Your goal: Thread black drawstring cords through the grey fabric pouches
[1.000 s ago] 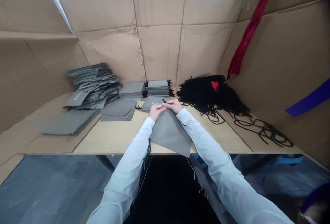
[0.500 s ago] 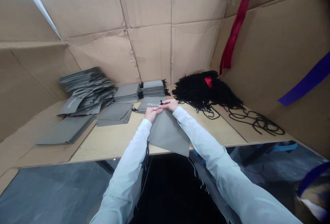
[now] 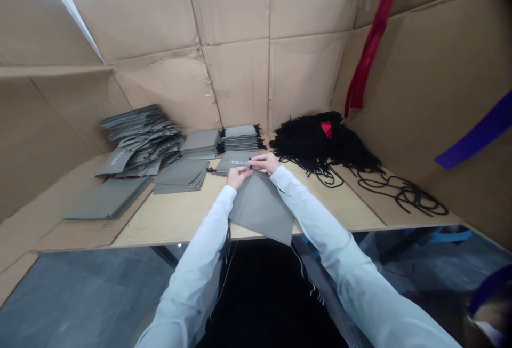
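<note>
A flat grey fabric pouch [image 3: 262, 206] lies on the wooden table [image 3: 176, 220], its near corner hanging over the front edge. My left hand [image 3: 237, 176] pinches the pouch's far edge with closed fingers. My right hand [image 3: 264, 161] is closed too, gripping the same far edge beside a small black cord end. Both hands touch at the pouch's top. Just beyond them lies another grey pouch with white lettering [image 3: 236, 162].
Stacks of grey pouches [image 3: 140, 137] sit at the left and back [image 3: 242, 137], with flatter piles [image 3: 110, 198] nearer. A heap of black cords [image 3: 320, 142] spreads at the right, strands trailing toward [image 3: 404, 193]. Cardboard walls surround the table; a red strap [image 3: 370, 44] hangs at right.
My hands stay on the pouch's far edge with only slight finger movement. The view has shifted a little as my head moved.
</note>
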Demonstrator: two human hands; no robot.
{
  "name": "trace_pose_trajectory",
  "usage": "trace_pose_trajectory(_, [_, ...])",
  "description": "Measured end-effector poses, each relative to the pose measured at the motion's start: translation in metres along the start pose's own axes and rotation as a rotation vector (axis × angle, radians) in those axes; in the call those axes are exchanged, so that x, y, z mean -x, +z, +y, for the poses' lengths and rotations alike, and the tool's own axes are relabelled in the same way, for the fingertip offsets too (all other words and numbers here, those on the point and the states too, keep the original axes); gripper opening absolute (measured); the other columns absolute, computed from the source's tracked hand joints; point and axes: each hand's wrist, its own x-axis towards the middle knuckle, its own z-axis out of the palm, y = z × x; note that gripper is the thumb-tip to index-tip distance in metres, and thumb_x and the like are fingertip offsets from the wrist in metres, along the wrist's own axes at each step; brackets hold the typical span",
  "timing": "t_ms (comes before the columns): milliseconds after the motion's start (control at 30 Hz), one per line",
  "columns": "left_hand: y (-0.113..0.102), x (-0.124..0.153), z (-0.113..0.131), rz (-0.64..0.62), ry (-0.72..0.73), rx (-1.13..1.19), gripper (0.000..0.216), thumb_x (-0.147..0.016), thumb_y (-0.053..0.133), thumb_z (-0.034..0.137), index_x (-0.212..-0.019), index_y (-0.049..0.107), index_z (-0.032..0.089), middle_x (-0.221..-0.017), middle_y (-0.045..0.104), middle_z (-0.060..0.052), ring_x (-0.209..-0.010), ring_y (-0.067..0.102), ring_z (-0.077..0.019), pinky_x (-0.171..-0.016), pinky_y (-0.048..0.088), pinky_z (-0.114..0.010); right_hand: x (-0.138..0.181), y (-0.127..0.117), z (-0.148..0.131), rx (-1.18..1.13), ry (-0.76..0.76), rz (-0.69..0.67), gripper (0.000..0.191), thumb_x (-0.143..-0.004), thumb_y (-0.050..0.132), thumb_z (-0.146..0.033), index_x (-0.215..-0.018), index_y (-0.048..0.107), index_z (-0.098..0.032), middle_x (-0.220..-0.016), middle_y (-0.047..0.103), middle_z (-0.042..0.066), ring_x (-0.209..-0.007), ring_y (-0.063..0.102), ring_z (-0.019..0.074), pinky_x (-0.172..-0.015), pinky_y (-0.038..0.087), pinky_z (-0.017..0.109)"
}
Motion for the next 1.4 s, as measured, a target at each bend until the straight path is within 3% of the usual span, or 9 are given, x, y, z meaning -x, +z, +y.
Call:
trace_pose_trajectory(200, [0.005, 0.0, 0.002, 0.046, 0.032, 0.025, 0.037, -0.05, 0.066, 0.029, -0.083, 0.064, 0.012, -0.082, 0.063, -0.007, -0.083, 0.055, -0.0205, -0.079, 0.039, -0.03, -0.002, -0.004, -0.002, -0.072, 0.072, 0.114, 0.031, -0.039, 0.071, -0.033, -0.06, 0.064, -0.011, -0.06, 0.06, 0.004, -0.053, 0.05, 0.0087, -0.047, 0.04, 0.019])
trace_pose_trajectory(367, [0.007, 0.001, 0.005, 0.065, 0.196, -0.027, 0.027, -0.062, 0.056, 0.037, -0.073, 0.065, 0.014, -0.075, 0.064, -0.003, -0.078, 0.055, -0.0176, -0.077, 0.038, -0.028, 0.0, -0.002, -0.004, -0.166, 0.163, 0.114, 0.028, -0.039, 0.071, -0.032, -0.057, 0.063, -0.012, -0.059, 0.059, 0.003, -0.053, 0.05, 0.0083, -0.048, 0.04, 0.019])
trace_pose_trajectory(633, [0.006, 0.003, 0.006, 0.098, 0.237, -0.071, 0.024, -0.062, 0.058, 0.033, -0.072, 0.066, 0.013, -0.077, 0.065, -0.005, -0.079, 0.056, -0.0204, -0.077, 0.039, -0.03, 0.001, 0.001, -0.001, -0.204, 0.139, 0.097, 0.027, -0.047, 0.068, -0.036, -0.061, 0.065, -0.013, -0.063, 0.061, 0.004, -0.056, 0.052, 0.009, -0.045, 0.038, 0.018])
trace_pose_trajectory(867, [0.006, 0.003, 0.003, 0.156, 0.243, -0.167, 0.028, -0.063, 0.057, 0.035, -0.077, 0.066, 0.013, -0.082, 0.064, -0.007, -0.083, 0.056, -0.0227, -0.077, 0.04, -0.032, -0.007, 0.007, 0.002, -0.31, 0.103, 0.25, 0.022, -0.042, 0.071, -0.028, -0.053, 0.063, -0.012, -0.054, 0.06, 0.002, -0.049, 0.05, 0.0078, -0.053, 0.044, 0.021])
trace_pose_trajectory(1033, [0.007, 0.002, 0.005, 0.159, 0.223, -0.127, 0.023, -0.061, 0.059, 0.034, -0.072, 0.067, 0.016, -0.078, 0.065, -0.004, -0.082, 0.057, -0.0218, -0.077, 0.039, -0.031, -0.005, 0.012, -0.004, -0.312, 0.049, 0.346, 0.023, -0.039, 0.072, -0.027, -0.052, 0.061, -0.011, -0.054, 0.06, 0.002, -0.055, 0.054, 0.0111, -0.059, 0.047, 0.025])
trace_pose_trajectory(1167, [0.006, 0.003, 0.003, 0.141, 0.216, -0.036, 0.023, -0.061, 0.058, 0.034, -0.07, 0.067, 0.015, -0.076, 0.065, -0.004, -0.08, 0.056, -0.0205, -0.077, 0.039, -0.03, -0.002, 0.01, -0.005, -0.285, 0.038, 0.239, 0.027, -0.04, 0.072, -0.031, -0.055, 0.062, -0.011, -0.056, 0.06, 0.002, -0.051, 0.053, 0.0095, -0.054, 0.047, 0.023])
trace_pose_trajectory(1267, [0.005, 0.001, 0.001, 0.114, 0.163, 0.039, 0.023, -0.06, 0.058, 0.034, -0.067, 0.066, 0.014, -0.071, 0.065, -0.002, -0.078, 0.055, -0.0191, -0.078, 0.038, -0.03, 0.0, 0.007, -0.004, -0.216, 0.114, 0.118, 0.03, -0.049, 0.067, -0.039, -0.056, 0.061, -0.011, -0.056, 0.059, 0.003, -0.047, 0.053, 0.0087, -0.045, 0.044, 0.02])
trace_pose_trajectory(1400, [0.004, 0.0, 0.002, 0.065, 0.055, 0.171, 0.023, -0.057, 0.059, 0.036, -0.063, 0.065, 0.014, -0.067, 0.063, -0.002, -0.076, 0.054, -0.0175, -0.078, 0.036, -0.029, 0.003, 0.003, -0.007, -0.127, 0.176, 0.069, 0.034, -0.059, 0.06, -0.044, -0.056, 0.059, -0.011, -0.061, 0.06, 0.006, -0.048, 0.053, 0.0077, -0.038, 0.036, 0.015])
